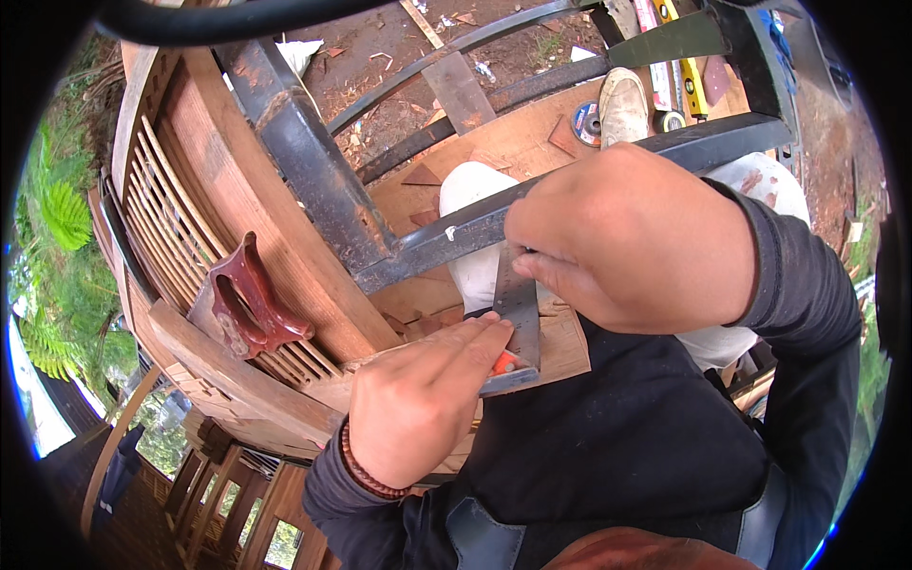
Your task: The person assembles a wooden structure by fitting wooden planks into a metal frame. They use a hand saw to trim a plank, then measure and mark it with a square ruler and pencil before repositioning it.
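Observation:
A metal try square (520,318) lies across the end of a light wooden board (567,348) near my lap. My left hand (418,397) grips the square and presses it to the board, its fingers together over the blade's near part. An orange-red patch shows beside the fingertips, next to the square's stock. At the blade's far end, my right hand (632,242) is closed in a pinch. What its fingertips hold, if anything, is hidden. Just beyond that hand runs a dark metal frame bar (446,239).
A handsaw (252,299) with a reddish-brown handle rests on thin wooden slats at left, beside a thick plank (275,199). Beyond the frame lie a cutting disc (586,123), a yellow spirit level (693,85) and wood scraps. My shoe (624,104) stands there too.

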`<state>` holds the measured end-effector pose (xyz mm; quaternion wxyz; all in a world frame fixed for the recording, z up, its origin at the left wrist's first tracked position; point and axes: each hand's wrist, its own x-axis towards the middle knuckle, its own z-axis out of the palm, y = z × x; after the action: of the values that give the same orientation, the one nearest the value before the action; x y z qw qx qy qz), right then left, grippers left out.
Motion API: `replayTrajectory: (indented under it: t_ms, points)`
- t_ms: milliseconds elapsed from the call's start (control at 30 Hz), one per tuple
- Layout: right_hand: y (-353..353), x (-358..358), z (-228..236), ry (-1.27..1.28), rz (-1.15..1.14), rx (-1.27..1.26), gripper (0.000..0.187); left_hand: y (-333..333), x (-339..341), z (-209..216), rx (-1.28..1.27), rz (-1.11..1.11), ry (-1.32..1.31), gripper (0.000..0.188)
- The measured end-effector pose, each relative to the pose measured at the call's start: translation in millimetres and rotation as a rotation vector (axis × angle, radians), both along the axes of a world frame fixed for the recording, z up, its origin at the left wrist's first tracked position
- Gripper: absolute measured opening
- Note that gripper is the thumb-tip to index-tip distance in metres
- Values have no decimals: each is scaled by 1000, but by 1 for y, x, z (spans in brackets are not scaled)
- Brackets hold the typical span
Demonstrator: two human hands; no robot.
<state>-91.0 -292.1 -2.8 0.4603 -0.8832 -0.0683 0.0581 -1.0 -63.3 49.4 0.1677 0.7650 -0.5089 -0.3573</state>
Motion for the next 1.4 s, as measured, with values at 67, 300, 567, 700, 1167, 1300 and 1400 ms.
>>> replayTrajectory:
  t_ms: [67, 300, 567, 700, 1167, 1300, 1400]
  points:
    - [2, -3, 2, 72, 37, -22, 13, -1, 1, 2, 15, 1, 13, 45]
    - [2, -4, 1, 76, 113, -67, 14, -5, -1, -1, -22, -36, -27, 42]
    - [-1, -5, 3, 90, 127, -26, 13, -8, -4, -3, -35, -42, -25, 34]
    - [0, -6, 4, 122, 125, 5, 13, -6, -5, -6, -69, -27, -10, 33]
    - [1, -5, 3, 78, 163, 67, 13, -7, -5, -4, -63, -41, -13, 33]
    - [-2, -5, 6, 134, 193, 103, 13, -11, -5, -3, -50, -57, -31, 33]
    - [0, -9, 9, 142, 217, 156, 13, -9, -6, 1, -46, -68, -37, 33]
